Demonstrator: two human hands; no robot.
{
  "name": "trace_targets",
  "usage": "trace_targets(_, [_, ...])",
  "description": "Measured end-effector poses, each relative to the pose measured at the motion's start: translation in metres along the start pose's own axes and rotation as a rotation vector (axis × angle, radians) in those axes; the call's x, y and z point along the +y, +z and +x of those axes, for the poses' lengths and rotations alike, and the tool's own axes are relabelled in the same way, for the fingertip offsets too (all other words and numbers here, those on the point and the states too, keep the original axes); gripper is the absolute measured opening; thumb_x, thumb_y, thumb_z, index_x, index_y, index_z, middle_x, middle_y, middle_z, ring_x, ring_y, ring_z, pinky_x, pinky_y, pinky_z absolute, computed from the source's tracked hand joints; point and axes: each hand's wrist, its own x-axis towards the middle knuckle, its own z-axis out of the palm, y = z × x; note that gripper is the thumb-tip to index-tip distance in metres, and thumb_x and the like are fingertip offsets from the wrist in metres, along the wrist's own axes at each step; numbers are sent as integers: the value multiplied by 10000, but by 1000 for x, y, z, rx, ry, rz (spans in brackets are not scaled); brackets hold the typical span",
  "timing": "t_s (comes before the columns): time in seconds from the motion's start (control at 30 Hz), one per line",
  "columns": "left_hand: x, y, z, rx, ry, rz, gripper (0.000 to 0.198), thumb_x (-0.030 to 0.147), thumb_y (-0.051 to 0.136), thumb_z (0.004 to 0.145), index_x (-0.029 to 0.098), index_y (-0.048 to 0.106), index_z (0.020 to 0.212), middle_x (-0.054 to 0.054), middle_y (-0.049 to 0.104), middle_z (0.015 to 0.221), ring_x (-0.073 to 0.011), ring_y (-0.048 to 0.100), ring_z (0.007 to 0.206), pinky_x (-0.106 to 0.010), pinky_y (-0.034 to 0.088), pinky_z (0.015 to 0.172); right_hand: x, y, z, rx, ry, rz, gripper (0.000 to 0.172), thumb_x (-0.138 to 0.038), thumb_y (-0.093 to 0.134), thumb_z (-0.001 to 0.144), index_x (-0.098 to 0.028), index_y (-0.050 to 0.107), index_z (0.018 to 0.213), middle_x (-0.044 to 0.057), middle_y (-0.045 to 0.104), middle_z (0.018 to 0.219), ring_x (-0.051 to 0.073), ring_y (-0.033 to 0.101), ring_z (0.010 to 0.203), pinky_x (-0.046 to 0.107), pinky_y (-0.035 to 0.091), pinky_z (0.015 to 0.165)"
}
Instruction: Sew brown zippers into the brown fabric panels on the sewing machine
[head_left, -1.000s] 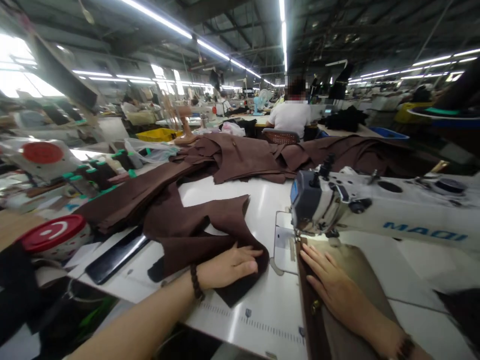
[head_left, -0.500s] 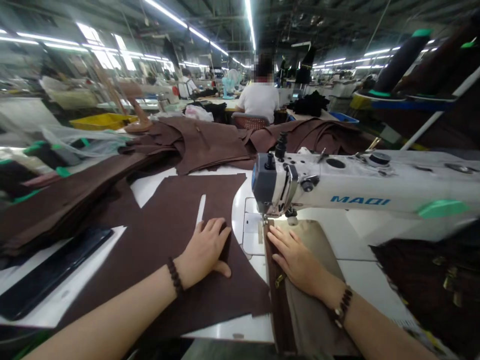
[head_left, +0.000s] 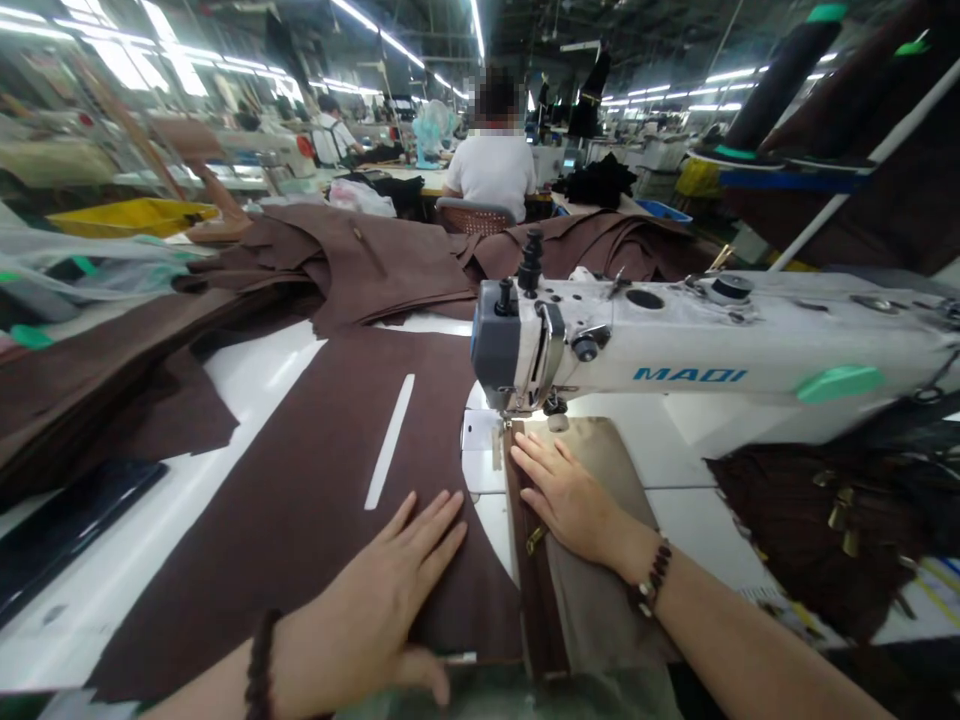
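A strip-lit hall holds a glossy white bench (head_left: pixel 247 380), with a white machine (head_left: pixel 675 350) at centre right. A matte brown panel (head_left: pixel 315 500) lies flat at lower centre, its narrow pale slit (head_left: pixel 390 440) running up-frame. The left hand (head_left: pixel 382 590) rests open on the panel. The right hand (head_left: pixel 570 495), fingers flat, presses smooth tan cloth (head_left: pixel 600 450).
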Motion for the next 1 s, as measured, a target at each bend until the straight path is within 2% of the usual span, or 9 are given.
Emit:
trace_targets(0.07, [11,8,-9,-53,10,-34,939,672,515,740,120,174,1419,-193,143,1460,-338,129,1347,-567,144,1065,0,-1,0,-6,-3,-9,473,-237,363,889,-144,356,1352,61,273,1445,195,229,1342,445,218,1111])
trace_targets(0.17, [11,12,-12,-68,9,-101,675,489,477,870,209,195,1416,-113,181,1469,-277,167,1351,-539,139,1080,-1,-1,0,-5,0,-12,474,-233,367,887,-144,356,1352,63,279,1443,194,232,1340,444,215,1113])
trace_targets(0.23, [7,8,-9,-40,4,-178,497,349,417,926,257,271,1392,-59,233,1461,-235,203,1347,-508,139,1094,-1,-1,0,-4,3,-9,475,-236,367,887,-139,357,1352,72,286,1439,197,238,1338,447,221,1110])
trace_targets(0.3, [5,-2,-2,-5,-43,-293,428,294,358,949,273,315,1374,-30,274,1448,-210,232,1338,-476,167,1100,-1,-1,1,-7,7,-9,475,-236,363,887,-132,359,1350,82,292,1434,201,245,1335,453,228,1106])
trace_targets(0.43, [9,-22,20,44,-112,-494,444,362,299,964,242,280,1391,-35,316,1428,-196,261,1327,-455,179,1102,-2,-2,1,-18,0,-11,483,-192,349,870,-119,361,1348,87,292,1435,198,233,1339,451,220,1107])
trace_targets(0.53, [15,-30,40,39,-98,-511,442,334,297,960,214,296,1385,-38,302,1437,-196,243,1334,-452,136,1113,0,-1,0,-13,-15,8,527,-160,359,829,-112,352,1354,89,284,1438,205,229,1340,450,216,1106])
trace_targets(0.63, [18,-31,55,31,-93,-501,437,311,298,955,220,299,1383,-31,304,1439,-199,223,1341,-456,144,1114,4,2,-2,17,-37,54,569,-157,382,796,-116,340,1362,99,303,1428,215,257,1328,466,217,1101])
trace_targets(0.83, [17,-27,69,43,-92,-491,451,290,296,945,191,285,1386,-55,318,1434,-201,234,1341,-471,137,1112,9,6,-4,38,-45,131,526,-202,379,830,-122,366,1349,106,318,1419,208,265,1327,475,191,1108])
trace_targets(1.0, [26,-31,65,27,-66,-484,443,274,293,945,195,296,1381,-60,334,1426,-210,243,1337,-505,158,1097,10,3,-4,-16,-47,98,632,-231,431,801,-89,261,1393,125,272,1437,208,226,1343,457,179,1118])
